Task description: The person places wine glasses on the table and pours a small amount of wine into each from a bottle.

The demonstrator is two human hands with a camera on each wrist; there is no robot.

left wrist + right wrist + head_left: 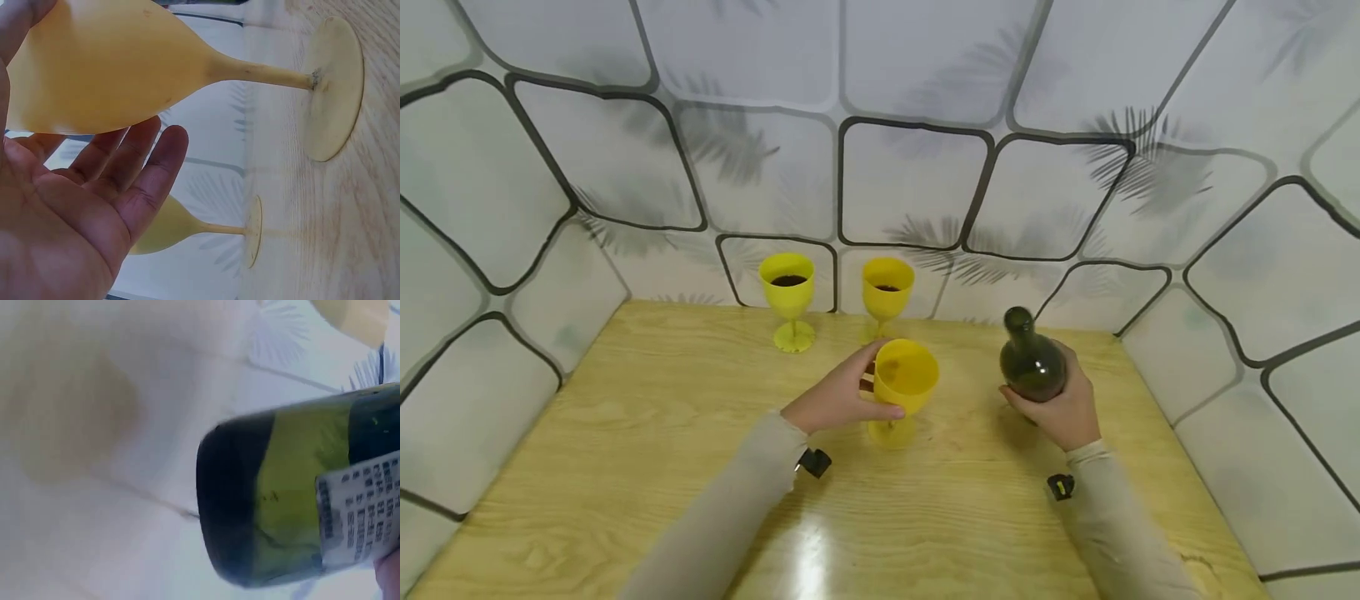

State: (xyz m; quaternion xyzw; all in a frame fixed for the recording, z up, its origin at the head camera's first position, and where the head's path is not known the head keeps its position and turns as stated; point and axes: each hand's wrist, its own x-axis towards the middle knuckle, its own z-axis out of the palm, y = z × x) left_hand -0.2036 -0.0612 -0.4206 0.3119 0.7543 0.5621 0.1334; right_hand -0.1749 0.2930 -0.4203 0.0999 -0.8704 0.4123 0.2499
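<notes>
My left hand [838, 398] holds a yellow goblet [906, 392] by its bowl, thumb on the near side and fingers on the far side. Only yellow inner wall shows in that bowl. In the left wrist view the goblet's foot [334, 90] is at the wood surface, with my palm [62, 231] beside the bowl. To the right, my right hand [1070, 408] grips a dark green glass wine bottle [1033, 364] round its body, neck tilted up and leftward. The right wrist view shows the bottle's base end [228, 506] and a white printed label [359, 512].
Two more yellow goblets, the left one [787, 287] and the right one [887, 292], stand near the back wall [917, 192] with dark liquid inside. The wooden table [647, 433] meets patterned walls at the back and sides. Black wrist cameras sit on both sleeves.
</notes>
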